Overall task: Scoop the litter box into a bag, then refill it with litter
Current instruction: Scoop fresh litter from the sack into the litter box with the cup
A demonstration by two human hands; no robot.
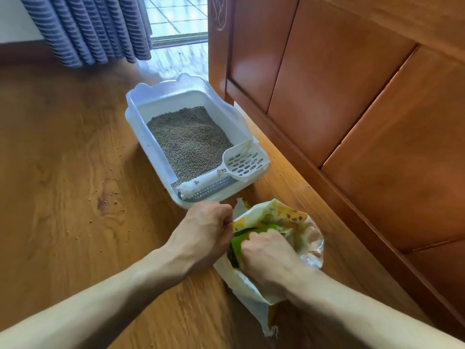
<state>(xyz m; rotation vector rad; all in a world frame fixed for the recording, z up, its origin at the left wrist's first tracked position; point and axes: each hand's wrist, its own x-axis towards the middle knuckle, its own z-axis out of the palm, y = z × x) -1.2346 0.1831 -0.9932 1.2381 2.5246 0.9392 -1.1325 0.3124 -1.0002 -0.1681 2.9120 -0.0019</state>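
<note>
A white litter box (141, 122) stands on the wooden floor, holding grey-brown litter (188, 139). A white slotted scoop (241, 163) lies across the box's near right corner, its handle along the front ledge. Just in front of the box lies a litter bag (297, 230), yellow and white with a green patch, its mouth open. My left hand (203, 230) pinches the bag's left edge. My right hand (269, 258) is curled over the bag's green part at the opening, gripping it.
A large wooden cabinet (352, 96) runs along the right side, close to the box and bag. Scattered litter grains (113, 200) dot the floor to the left. A striped curtain (88, 26) and a glass door (176, 18) are at the back.
</note>
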